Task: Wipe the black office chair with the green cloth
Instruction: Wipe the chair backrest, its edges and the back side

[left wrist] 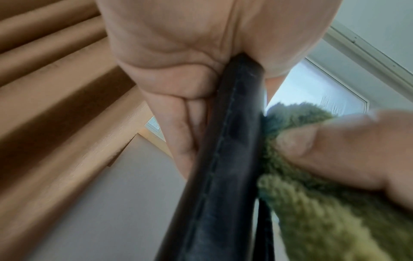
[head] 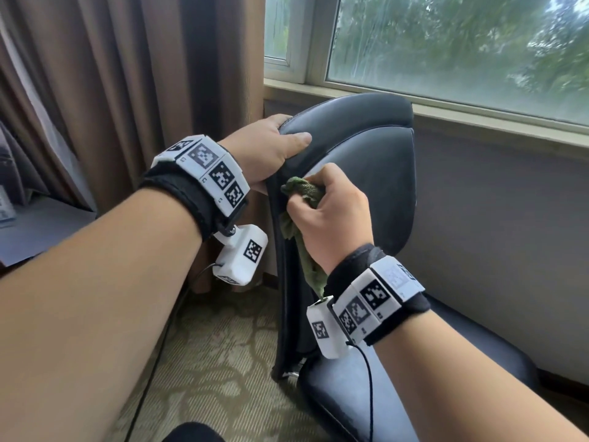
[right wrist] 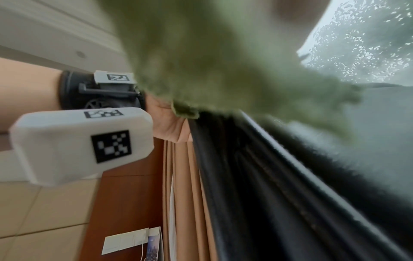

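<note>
Room: brown pleated curtains point(head: 105, 90) fill the upper left of the head view, a rain-streaked window with a pale frame point(head: 446, 49) the upper right, w/ blurred green trees behind the glass. Grey wall below the sill at right. Patterned beige-green carpet point(head: 210, 355) runs along the bottom centre; the corner of a dark grey desk point(head: 41, 231) sits at mid left.

Black leather office chair point(head: 366, 173) stands centre frame, backrest edge-on to the camera, seat at lower right. Left hand point(head: 264, 148) grips the backrest's top-left edge, thumb across the front, fingers wrapped behind. Right hand point(head: 331, 212) clutches a bunched green knit cloth point(head: 302, 189) and presses it to the backrest's front face, just below the left hand; a tail of cloth hangs down toward the wrist.

Writing: none readable. Only black-and-white square marker codes on the white wrist bands point(head: 207, 167) and camera boxes.
</note>
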Demonstrator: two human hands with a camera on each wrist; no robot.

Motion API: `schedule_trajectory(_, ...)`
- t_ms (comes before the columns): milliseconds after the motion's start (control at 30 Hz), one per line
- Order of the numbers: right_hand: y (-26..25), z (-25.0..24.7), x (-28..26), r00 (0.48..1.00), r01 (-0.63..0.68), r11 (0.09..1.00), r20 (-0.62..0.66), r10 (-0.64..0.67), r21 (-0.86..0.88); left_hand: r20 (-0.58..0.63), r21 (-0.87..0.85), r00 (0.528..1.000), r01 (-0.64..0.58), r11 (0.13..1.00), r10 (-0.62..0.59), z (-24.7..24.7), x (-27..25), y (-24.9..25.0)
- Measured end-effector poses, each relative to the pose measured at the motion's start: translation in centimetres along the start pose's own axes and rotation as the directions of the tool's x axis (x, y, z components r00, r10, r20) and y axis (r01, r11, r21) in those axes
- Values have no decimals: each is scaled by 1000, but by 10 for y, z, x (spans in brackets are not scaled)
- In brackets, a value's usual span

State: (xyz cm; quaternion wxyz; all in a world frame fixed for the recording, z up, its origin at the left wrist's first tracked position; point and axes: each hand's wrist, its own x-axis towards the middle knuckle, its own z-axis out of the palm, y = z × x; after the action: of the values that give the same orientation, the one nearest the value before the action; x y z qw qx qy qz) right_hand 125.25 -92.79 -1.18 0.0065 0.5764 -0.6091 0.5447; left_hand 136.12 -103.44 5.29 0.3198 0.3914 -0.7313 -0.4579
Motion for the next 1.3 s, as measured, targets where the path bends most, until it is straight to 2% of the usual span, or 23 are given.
schedule_trajectory(200,1,3,4,998,-25,996,-55,30,84,26,-33,1000,-2,999,2,0,7,-2)
schedule_trajectory(300,16,-15,32,956,-94,951,-242,169,295,29,-48,1000,8,999,-6,0,10,-5)
schedule_trajectory(333,23,-22,45,944,-113,942,-261,201,318,26,-31,1000,16,999,-15,-1,9,-4)
schedule_trajectory(400,32,-27,63,967,-126,967,-188,170,222,36,58,998,44,997,-46,-5,8,3)
schedule_trajectory(467,36,-22,65,993,-110,992,-35,112,69,59,254,993,81,964,-99,-6,9,21)
schedule_trajectory(500,38,-18,65,994,-105,994,19,104,29,39,380,991,102,919,-126,-5,10,35)
schedule_trajectory(567,44,-16,65,993,-110,994,40,109,18,-76,563,992,128,816,-103,5,13,60)
schedule_trajectory(600,48,-16,67,992,-122,992,35,121,33,-133,581,990,114,806,-45,11,15,67)
schedule_trajectory(667,55,-19,70,989,-148,987,40,145,69,-163,605,986,77,792,28,27,25,75)
schedule_trajectory(733,61,-20,72,988,-146,986,53,142,78,-203,620,979,120,775,12,39,42,72)
schedule_trajectory(800,65,-20,75,992,-112,992,67,108,51,-342,667,938,202,717,54,45,50,59)
schedule_trajectory(867,66,-19,82,997,-26,999,72,28,-28,-418,730,898,243,639,137,48,55,47)
schedule_trajectory(967,71,-19,109,996,42,987,81,-30,-153,-421,771,884,231,593,203,45,60,33)
schedule_trajectory(1067,95,-35,149,995,-88,964,23,97,-252,-422,792,879,239,562,221,43,64,29)
schedule_trajectory(1167,110,-38,165,986,-164,960,-3,168,-228,-420,806,878,244,540,229,41,70,25)
schedule_trajectory(1300,108,-16,135,995,-91,991,31,95,-99,-438,807,870,270,525,226,38,72,19)
